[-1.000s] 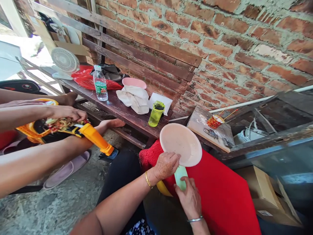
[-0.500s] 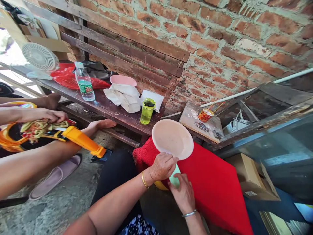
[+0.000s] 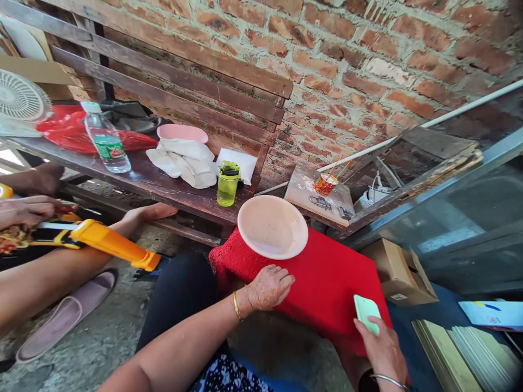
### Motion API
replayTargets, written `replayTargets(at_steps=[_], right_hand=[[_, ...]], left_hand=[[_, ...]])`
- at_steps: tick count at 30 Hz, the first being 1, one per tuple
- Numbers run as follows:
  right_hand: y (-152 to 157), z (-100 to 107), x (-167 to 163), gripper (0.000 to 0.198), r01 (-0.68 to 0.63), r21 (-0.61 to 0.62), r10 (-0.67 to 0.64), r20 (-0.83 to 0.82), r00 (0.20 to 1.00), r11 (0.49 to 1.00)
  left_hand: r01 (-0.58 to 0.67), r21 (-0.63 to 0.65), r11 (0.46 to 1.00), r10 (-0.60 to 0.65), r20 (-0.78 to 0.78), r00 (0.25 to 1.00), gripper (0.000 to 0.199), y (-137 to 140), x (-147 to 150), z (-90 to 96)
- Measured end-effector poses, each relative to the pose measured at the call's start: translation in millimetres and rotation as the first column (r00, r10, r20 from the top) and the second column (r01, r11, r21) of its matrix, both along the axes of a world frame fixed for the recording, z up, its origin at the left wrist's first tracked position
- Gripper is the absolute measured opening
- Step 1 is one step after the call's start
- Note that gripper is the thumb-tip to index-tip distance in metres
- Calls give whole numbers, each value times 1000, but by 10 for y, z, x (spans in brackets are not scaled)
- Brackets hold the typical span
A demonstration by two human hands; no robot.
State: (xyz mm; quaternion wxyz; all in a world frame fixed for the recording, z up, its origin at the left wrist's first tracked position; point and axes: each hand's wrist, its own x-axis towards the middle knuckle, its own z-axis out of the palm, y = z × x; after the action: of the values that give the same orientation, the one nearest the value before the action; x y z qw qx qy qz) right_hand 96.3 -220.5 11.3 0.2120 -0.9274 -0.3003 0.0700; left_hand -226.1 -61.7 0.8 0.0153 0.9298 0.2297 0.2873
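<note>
My right hand point(image 3: 384, 348) grips a mint-green phone point(image 3: 366, 314) by its lower end, over the right part of the red cloth point(image 3: 322, 288). My left hand point(image 3: 269, 288) is palm down by the cloth's front edge, below the basin, with its fingers curled. Their undersides are hidden, so I cannot see whether anything is in them. A pale pink basin point(image 3: 273, 226) sits on the red-covered surface, just beyond my left hand and apart from it.
A wooden bench point(image 3: 180, 190) holds a green drinking bottle point(image 3: 227, 185), a water bottle point(image 3: 107, 141), white cloth point(image 3: 183, 160) and a fan point(image 3: 22, 98). Another person's hand point(image 3: 30, 209) is at left near an orange-handled thing point(image 3: 110, 242). A cardboard box point(image 3: 394, 272) stands right.
My right hand has moved right with the phone, away from my left hand. My left hand has dropped slightly, away from the basin's rim. The view has shifted to the right.
</note>
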Motion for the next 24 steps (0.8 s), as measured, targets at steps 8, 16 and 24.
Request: replayTargets(at_steps=[8,16,24], right_hand=[[325,-105,-1278,30,-574,103,579,-33,814,812],[-607,-109,376,57,-19,-106,27,72,997,994],[-342,-438,-718,34,-537,189,491,244,837,822]], left_hand=[[-85,-57,995,78,-109,991,28,107,102,-311],[-117,-83,990,109,-90,990,30,220,91,-499],[-124,-107,987,122,-24,992,26,225,60,-504]])
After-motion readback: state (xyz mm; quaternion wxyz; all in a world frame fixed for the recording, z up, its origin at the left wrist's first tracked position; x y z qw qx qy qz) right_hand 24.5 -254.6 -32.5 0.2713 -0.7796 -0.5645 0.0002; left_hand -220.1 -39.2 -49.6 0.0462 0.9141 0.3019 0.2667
